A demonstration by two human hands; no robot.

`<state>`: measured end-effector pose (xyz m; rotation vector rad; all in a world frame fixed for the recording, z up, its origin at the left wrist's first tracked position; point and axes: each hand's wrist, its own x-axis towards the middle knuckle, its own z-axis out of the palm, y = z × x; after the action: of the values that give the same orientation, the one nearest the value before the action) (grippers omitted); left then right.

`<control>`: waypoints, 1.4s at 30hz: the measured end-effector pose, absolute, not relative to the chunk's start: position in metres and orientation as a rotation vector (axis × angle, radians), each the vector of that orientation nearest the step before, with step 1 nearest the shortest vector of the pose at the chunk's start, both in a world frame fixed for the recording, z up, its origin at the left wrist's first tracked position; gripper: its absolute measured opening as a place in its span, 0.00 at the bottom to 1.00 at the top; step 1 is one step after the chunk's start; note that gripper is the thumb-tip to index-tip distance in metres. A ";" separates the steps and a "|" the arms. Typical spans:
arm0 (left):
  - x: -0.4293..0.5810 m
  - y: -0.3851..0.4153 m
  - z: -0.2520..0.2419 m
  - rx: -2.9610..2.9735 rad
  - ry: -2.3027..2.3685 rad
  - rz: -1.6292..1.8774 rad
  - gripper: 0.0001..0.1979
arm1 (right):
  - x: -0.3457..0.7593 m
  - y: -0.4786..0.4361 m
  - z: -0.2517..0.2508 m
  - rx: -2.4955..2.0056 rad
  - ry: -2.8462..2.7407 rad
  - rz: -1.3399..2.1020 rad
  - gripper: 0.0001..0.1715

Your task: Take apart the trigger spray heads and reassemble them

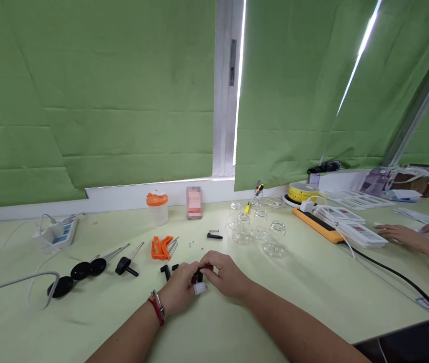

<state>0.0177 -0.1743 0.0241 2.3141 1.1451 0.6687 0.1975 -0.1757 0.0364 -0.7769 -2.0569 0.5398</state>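
Clear cups (260, 229) clustered on table (313, 287), left hand (179, 290), right hand (225, 275) both pinching black part (198, 275)

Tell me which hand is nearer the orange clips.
Left. The left hand sits right of the orange clips, nearer the wearer; the right hand lies farther right. Both pinch a black part.

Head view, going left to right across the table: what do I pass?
white power strip → black knobbed tools → left hand → right hand, both pinching a small black part → yellow tape roll → co-worker's hand
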 end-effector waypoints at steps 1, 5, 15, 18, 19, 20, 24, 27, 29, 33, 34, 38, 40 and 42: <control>0.018 -0.175 0.025 2.313 1.145 0.668 0.11 | 0.198 -0.176 0.036 -0.778 -2.056 0.541 0.09; 0.018 -0.174 0.024 2.332 1.152 0.667 0.09 | 0.198 -0.175 0.035 -0.726 -2.073 0.538 0.10; 0.018 -0.170 0.021 2.364 1.147 0.634 0.06 | 0.199 -0.173 0.029 -0.700 -2.089 0.572 0.12; 0.018 -0.171 0.022 2.354 1.149 0.638 0.06 | 0.198 -0.172 0.028 -0.701 -2.080 0.596 0.12; 0.018 -0.171 0.022 2.349 1.148 0.638 0.06 | 0.198 -0.172 0.027 -0.704 -2.080 0.604 0.12; 0.018 -0.171 0.022 2.344 1.148 0.640 0.06 | 0.198 -0.172 0.027 -0.707 -2.081 0.611 0.11; 0.020 -0.173 0.023 2.295 1.127 0.666 0.06 | 0.197 -0.173 0.027 -0.714 -2.085 0.608 0.12; 0.021 -0.175 0.026 2.233 1.111 0.718 0.07 | 0.198 -0.174 0.029 -0.707 -2.096 0.592 0.14; 0.018 -0.175 0.028 2.196 1.150 0.759 0.09 | 0.199 -0.174 0.030 -0.708 -2.101 0.580 0.17; 0.008 -0.168 0.033 2.092 1.212 0.835 0.08 | 0.203 -0.171 0.031 -0.738 -2.071 0.547 0.20; 0.006 -0.166 0.033 2.061 1.222 0.854 0.07 | 0.204 -0.170 0.031 -0.752 -2.060 0.543 0.18; 0.000 -0.160 0.032 2.013 1.315 0.891 0.07 | 0.206 -0.166 0.029 -0.806 -2.018 0.552 0.15; 0.000 -0.160 0.031 2.071 1.377 0.880 0.07 | 0.207 -0.165 0.028 -0.825 -2.004 0.560 0.14; 0.002 -0.160 0.030 2.156 1.433 0.859 0.09 | 0.207 -0.165 0.029 -0.841 -1.993 0.563 0.14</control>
<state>0.0016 -0.1597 0.0295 2.1557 1.4334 0.8591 0.2071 -0.1647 0.0290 -0.8412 -1.9935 0.5626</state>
